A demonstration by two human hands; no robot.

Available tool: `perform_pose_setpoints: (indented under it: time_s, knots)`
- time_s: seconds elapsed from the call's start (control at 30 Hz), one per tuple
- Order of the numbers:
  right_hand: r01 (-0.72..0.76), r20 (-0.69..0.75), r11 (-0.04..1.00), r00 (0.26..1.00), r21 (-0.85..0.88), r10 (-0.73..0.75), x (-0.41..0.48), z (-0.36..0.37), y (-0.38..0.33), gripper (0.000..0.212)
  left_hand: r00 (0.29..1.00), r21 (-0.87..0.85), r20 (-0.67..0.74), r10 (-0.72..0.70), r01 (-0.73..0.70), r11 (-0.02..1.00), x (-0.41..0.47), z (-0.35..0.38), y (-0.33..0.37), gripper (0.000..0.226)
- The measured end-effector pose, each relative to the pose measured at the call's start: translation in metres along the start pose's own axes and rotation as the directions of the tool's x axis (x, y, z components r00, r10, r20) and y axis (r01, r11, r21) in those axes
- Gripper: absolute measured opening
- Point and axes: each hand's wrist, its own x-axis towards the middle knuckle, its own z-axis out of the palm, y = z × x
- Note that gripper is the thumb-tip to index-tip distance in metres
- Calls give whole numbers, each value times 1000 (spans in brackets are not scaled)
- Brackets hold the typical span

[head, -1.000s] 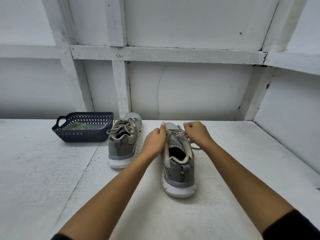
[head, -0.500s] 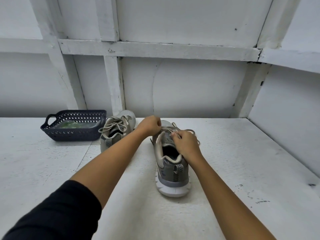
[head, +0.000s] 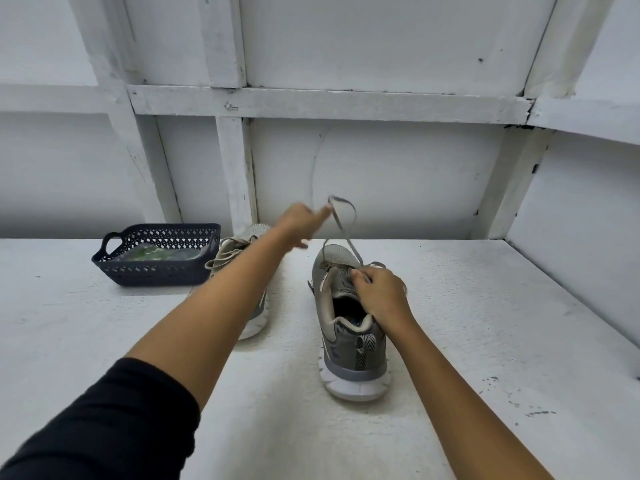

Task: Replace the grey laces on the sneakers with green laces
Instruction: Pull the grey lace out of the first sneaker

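Observation:
Two grey sneakers stand on a white table [head: 467, 306], heels toward me. The right sneaker [head: 349, 344] is in the middle. My right hand [head: 381, 294] rests on its tongue and pinches the lacing there. My left hand [head: 299, 220] is raised above and behind the toe and pinches the grey lace [head: 341, 225], which rises from the shoe in a loop. The left sneaker [head: 254, 244] stands behind my left forearm, its grey laces still threaded. Green laces [head: 152, 253] lie in a clear packet inside a dark blue basket [head: 156, 275] at the left.
A white panelled wall [head: 381, 174] with wooden battens runs along the back of the table and angles in on the right. The basket sits close beside the left sneaker.
My left hand has lifted up and back from the right sneaker, drawing a length of grey lace out with it. My right hand has stayed on the tongue.

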Motion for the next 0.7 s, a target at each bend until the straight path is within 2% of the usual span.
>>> perform_pose_setpoints:
  time_s: [0.07, 0.13, 0.27, 0.37, 0.4, 0.43, 0.47, 0.5, 0.53, 0.57, 0.63, 0.67, 0.7]
  knots:
    - [-3, 0, 1000, 1000, 4, 3, 0, 0, 0, 31, 992, 287, 93, -81, 51, 957, -1, 16, -19, 48]
    - [-3, -3, 1000, 1000, 5, 3, 1, 0, -1, 31, 998, 464, 67, -22, -11, 886, 0, 28, -34, 36]
    - [-1, -9, 1000, 1000, -6, 0, 1, 0, -1, 31, 977, 508, -54, 205, -150, 848, -6, 38, -42, 22]
    - [-1, -14, 1000, 1000, 7, 1, 0, -1, -1, 31, 967, 520, -68, 247, -177, 836, -6, 37, -38, 22]
    - [0, -13, 1000, 1000, 10, 0, -1, -1, -1, 31, 968, 448, -88, 234, -171, 877, -6, 35, -35, 21]
    - [1, -5, 1000, 1000, 11, -1, -2, -1, -2, 32, 973, 287, -114, 202, -163, 944, -5, 31, -30, 19]
    - [1, 5, 1000, 1000, 10, -1, -3, -1, -2, 33, 981, 35, -127, 145, -141, 989, -4, 26, -22, 17]
    - [-2, 13, 1000, 1000, 14, 2, -3, -2, -3, 33, 989, -244, -121, 89, -116, 963, -3, 19, -12, 18]
    - [-7, 16, 1000, 1000, 22, 7, -2, -2, -3, 33, 992, -480, -105, 63, -106, 871, -3, 11, -2, 20]
    - [-11, 15, 1000, 1000, 28, 10, -2, -2, -3, 33, 993, -630, -95, 70, -115, 768, -4, 4, 9, 20]
    - [-15, 9, 1000, 1000, 20, 15, -1, -3, -3, 32, 987, -758, -124, 98, -158, 633, -6, -6, 26, 18]
    - [-15, 10, 1000, 1000, 14, 15, -1, -3, -3, 32, 984, -769, -144, 105, -178, 614, -6, -8, 30, 19]
    - [-14, 12, 1000, 1000, 12, 13, -1, -3, -2, 32, 984, -750, -147, 104, -179, 636, -6, -8, 30, 19]
